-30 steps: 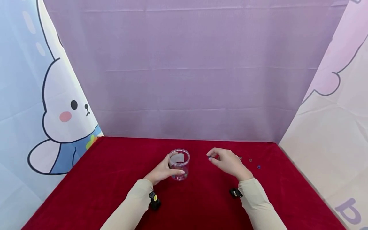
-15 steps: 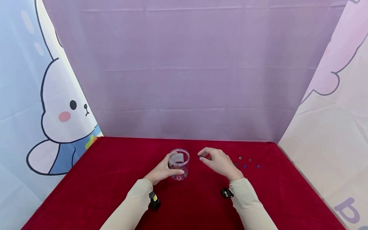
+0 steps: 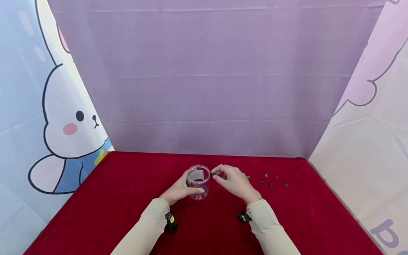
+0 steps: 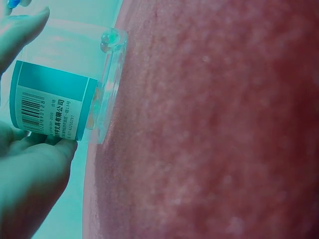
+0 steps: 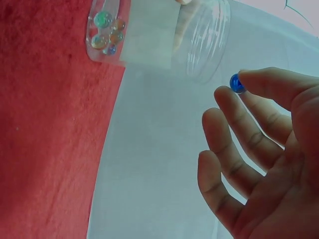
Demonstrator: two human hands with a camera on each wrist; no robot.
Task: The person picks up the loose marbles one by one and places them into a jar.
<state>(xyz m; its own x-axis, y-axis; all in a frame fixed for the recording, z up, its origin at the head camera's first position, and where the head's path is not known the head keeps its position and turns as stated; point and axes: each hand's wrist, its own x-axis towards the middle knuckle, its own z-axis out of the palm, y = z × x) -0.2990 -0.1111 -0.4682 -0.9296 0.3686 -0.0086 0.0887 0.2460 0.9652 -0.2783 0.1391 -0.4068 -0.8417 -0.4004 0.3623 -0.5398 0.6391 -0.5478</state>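
A clear plastic jar (image 3: 199,181) with a printed label (image 4: 52,102) stands upright on the red cloth, its top uncovered. My left hand (image 3: 182,189) grips it from the left side, thumb across the front. Several glass marbles (image 5: 102,41) lie at the bottom of the jar. Between thumb and fingertips my right hand (image 3: 233,182) pinches a blue marble (image 5: 238,83). That hand is just right of the jar's rim (image 5: 212,42), with the marble close beside the opening.
On the red tablecloth (image 3: 134,177), to the right of my right hand, several loose marbles (image 3: 271,184) lie scattered. A purple cloth backdrop (image 3: 204,78) rises behind the table, with printed curtains (image 3: 73,106) at the sides.
My right hand has moved left with the blue marble, up to the jar's rim, uncovering more loose marbles behind it. My left hand and the jar have stayed in place.
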